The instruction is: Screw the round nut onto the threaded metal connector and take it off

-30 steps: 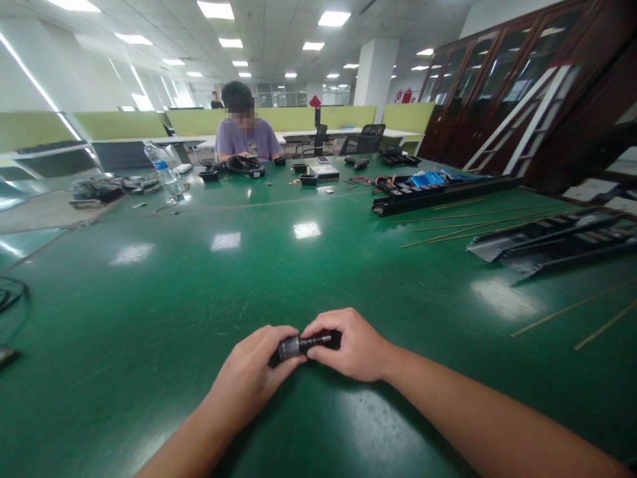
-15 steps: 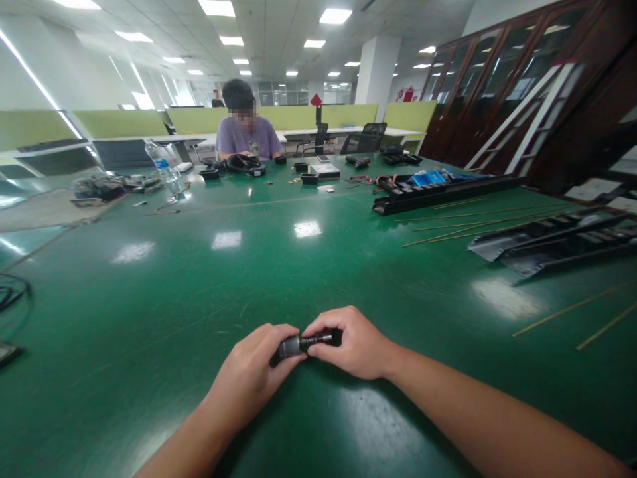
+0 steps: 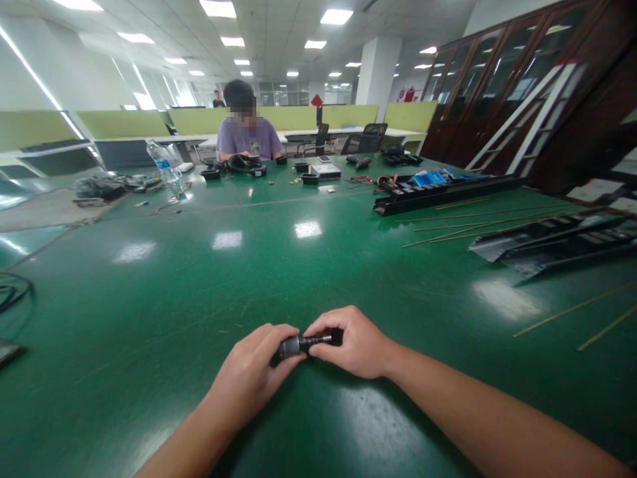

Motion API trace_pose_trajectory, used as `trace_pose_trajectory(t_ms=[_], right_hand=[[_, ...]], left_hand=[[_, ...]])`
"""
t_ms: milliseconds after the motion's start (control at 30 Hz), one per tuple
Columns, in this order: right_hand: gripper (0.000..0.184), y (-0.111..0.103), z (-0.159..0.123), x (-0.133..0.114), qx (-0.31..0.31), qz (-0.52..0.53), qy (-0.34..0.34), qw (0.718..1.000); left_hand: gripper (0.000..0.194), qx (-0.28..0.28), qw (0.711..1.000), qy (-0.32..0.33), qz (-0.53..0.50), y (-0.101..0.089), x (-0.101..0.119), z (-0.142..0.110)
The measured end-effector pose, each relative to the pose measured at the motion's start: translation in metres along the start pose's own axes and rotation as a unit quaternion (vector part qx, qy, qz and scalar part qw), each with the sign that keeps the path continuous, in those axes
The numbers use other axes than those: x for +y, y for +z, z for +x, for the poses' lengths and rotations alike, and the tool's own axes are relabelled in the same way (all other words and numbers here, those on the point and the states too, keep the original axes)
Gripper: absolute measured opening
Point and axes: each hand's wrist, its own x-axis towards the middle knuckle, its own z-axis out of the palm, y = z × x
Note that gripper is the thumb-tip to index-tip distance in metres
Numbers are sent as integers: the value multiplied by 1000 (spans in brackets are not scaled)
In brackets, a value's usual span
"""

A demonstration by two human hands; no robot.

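Observation:
Both my hands rest on the green table (image 3: 318, 265) near its front edge, joined around a small dark metal cylindrical part (image 3: 298, 344) with a thin threaded shaft. My left hand (image 3: 251, 375) is closed on the thicker grey end of the part. My right hand (image 3: 351, 343) pinches the shaft end between thumb and fingers. The part lies level, just above the tabletop. How far it runs inside my right hand is hidden.
A person in a purple shirt (image 3: 247, 136) sits at the far end, with black gear (image 3: 243, 164) in front. A water bottle (image 3: 164, 169) stands far left. Long black trays (image 3: 438, 192) and thin rods (image 3: 472, 229) lie right. Cables (image 3: 12, 292) lie at the left edge.

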Motion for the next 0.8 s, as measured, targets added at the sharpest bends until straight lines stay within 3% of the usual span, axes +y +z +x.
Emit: trace_pose_trajectory(t_ms=[800], right_hand=[[13, 1, 0, 0, 11, -22, 21, 999]], left_hand=[[27, 15, 1000, 4, -1, 2, -1, 0]])
